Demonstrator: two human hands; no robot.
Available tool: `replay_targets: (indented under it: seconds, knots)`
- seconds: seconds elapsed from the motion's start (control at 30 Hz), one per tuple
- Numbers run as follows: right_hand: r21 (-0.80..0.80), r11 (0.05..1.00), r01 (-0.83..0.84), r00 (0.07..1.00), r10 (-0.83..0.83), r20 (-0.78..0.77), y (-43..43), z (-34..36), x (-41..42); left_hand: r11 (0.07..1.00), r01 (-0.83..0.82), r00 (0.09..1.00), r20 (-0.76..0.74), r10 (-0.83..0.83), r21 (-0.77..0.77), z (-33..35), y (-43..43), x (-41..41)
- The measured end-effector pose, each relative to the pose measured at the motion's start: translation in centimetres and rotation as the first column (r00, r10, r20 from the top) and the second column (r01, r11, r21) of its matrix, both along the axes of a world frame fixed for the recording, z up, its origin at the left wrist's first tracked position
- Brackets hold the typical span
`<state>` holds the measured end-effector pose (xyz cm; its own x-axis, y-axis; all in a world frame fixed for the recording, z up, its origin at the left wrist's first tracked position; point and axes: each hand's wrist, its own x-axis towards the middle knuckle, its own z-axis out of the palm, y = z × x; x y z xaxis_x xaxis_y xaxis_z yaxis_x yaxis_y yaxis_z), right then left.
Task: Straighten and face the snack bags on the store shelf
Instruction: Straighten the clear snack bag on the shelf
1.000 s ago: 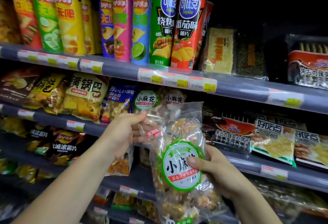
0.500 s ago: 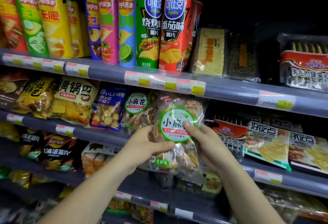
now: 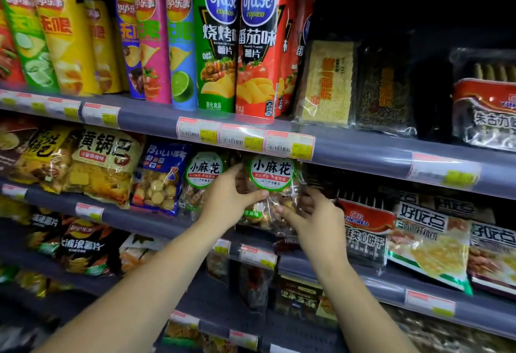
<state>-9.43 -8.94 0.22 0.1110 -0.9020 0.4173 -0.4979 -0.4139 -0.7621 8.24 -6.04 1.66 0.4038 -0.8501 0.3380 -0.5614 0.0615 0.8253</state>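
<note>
A clear snack bag (image 3: 272,171) with a round green-rimmed label stands upright on the middle shelf (image 3: 134,220), label facing out. My left hand (image 3: 227,199) grips its left side, thumb in front and fingers behind. Against its lower right edge lies my right hand (image 3: 318,218), thumb and fingers pinching the crinkled plastic. A second bag of the same snack (image 3: 203,169) stands just to the left, partly behind my left hand.
Tall chip cans (image 3: 220,37) line the upper shelf (image 3: 363,151) right above. A blue biscuit bag (image 3: 160,179) and yellow bags (image 3: 103,165) stand to the left. Flat red and white packs (image 3: 365,229) lean to the right. More bags fill the lower shelves.
Both hands have carried the clear bag up and back from in front of me onto the middle shelf, beside the matching bag. The view has moved closer to the shelves.
</note>
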Motion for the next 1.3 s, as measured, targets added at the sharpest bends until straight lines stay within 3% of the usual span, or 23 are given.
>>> replay_targets:
  seconds: [0.2,0.4,0.5,0.77,0.93,1.07,1.23,1.3]
  knots:
    - [-0.167,0.985,0.035,0.987,-0.060,-0.146,0.2,-1.7,0.4,1.000,-0.010,0.998,0.066,0.010,0.000,-1.5,0.2,-0.7]
    - [-0.117,0.993,-0.001,0.997,-0.009,-0.082,0.9,-2.5,0.0,0.987,-0.115,0.969,0.205,0.135,-0.108,-1.9,0.9,-0.9]
    - [-0.085,0.996,-0.002,0.998,-0.003,-0.058,1.9,-2.8,-0.1,0.987,-0.074,0.967,0.230,0.106,-0.142,-2.4,1.3,-0.5]
    - [-0.022,0.987,0.161,0.981,-0.163,-0.107,4.1,-2.9,0.6,0.981,0.144,0.967,0.227,-0.112,-0.133,-3.4,3.4,3.1]
    - [-0.078,0.944,0.319,0.937,-0.327,-0.120,5.4,-2.2,1.9,0.968,0.052,0.970,0.242,0.009,-0.245,-2.7,5.2,10.0]
    - [-0.137,0.896,0.423,0.889,-0.439,-0.128,6.6,-2.2,3.5,0.977,0.048,0.958,0.287,0.014,-0.208,-2.7,5.3,14.0]
    - [-0.168,0.881,0.443,0.877,-0.465,-0.123,8.0,-1.3,5.5,0.993,0.076,0.931,0.363,-0.038,-0.093,-3.2,5.0,14.4]
    - [-0.222,0.899,0.378,0.912,-0.403,-0.081,8.3,-0.4,8.0,0.999,0.038,0.920,0.391,-0.028,-0.018,-3.2,4.4,13.8]
